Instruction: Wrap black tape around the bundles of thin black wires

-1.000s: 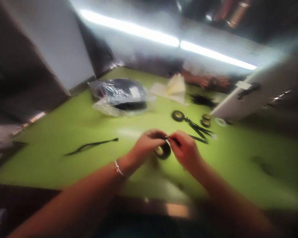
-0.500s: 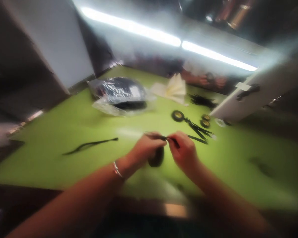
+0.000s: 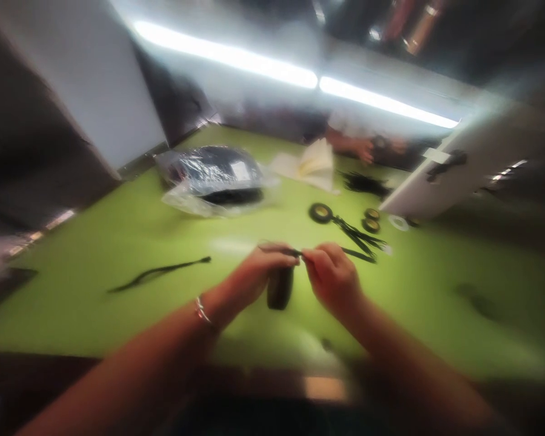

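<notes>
Over the front middle of the green table (image 3: 418, 315), my left hand (image 3: 266, 266) is closed, pinching a thin black cable (image 3: 293, 252). My right hand (image 3: 333, 275) is closed too, its fingertips meeting the cable's end just right of the left fingers. Below my left hand hangs a dark, rounded thing (image 3: 280, 290) that looks like a roll of black tape seen edge-on; its top is hidden by the hand. Another black cable (image 3: 158, 272) with a small end piece lies to the left. Beyond my right hand lie several black cables (image 3: 356, 235).
A black tape roll (image 3: 320, 212) with a yellow core lies behind the hands, two smaller rolls (image 3: 371, 221) and a white ring (image 3: 398, 223) to its right. Farther back are a plastic-wrapped dark package (image 3: 218, 175), folded paper (image 3: 315, 163), a black bundle (image 3: 362, 183) and another person's hands (image 3: 363, 148).
The view has shifted slightly. The dark rounded thing under my left hand has turned and looks narrower. My hands stay close together on the cable.
</notes>
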Demonstrator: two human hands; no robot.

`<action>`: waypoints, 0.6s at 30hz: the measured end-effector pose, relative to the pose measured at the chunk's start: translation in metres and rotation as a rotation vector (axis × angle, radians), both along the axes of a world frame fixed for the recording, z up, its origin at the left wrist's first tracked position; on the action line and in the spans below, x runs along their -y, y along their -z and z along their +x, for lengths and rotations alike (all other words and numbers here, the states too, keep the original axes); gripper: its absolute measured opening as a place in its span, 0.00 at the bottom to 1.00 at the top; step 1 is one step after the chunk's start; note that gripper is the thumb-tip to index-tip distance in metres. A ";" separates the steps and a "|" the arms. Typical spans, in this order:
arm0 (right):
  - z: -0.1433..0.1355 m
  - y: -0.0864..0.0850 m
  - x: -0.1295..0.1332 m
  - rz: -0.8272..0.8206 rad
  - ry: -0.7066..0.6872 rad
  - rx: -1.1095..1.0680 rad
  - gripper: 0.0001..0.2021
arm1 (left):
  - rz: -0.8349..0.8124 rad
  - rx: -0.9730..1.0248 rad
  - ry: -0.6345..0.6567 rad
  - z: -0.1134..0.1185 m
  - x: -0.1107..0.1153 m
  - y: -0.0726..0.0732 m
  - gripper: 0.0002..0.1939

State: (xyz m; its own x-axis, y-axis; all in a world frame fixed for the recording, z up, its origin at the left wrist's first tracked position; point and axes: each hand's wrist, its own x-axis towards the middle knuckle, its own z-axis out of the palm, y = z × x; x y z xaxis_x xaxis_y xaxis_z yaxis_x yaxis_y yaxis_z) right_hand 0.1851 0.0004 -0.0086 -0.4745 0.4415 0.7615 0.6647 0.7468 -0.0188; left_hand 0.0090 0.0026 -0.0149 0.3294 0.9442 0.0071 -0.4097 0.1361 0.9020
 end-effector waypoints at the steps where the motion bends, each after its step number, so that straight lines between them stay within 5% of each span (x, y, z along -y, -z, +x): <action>1: 0.000 0.000 0.000 0.033 0.007 0.020 0.06 | -0.018 0.028 -0.011 0.002 0.002 0.000 0.07; 6: -0.002 0.003 -0.001 0.073 0.043 0.021 0.05 | -0.101 0.009 -0.105 0.009 0.006 0.007 0.17; 13: -0.002 0.005 -0.001 0.037 0.075 -0.053 0.04 | 0.120 -0.211 -0.199 0.011 0.008 0.002 0.10; 18: -0.001 0.004 -0.002 0.075 0.067 0.011 0.05 | 0.207 -0.295 -0.439 0.014 0.010 -0.002 0.04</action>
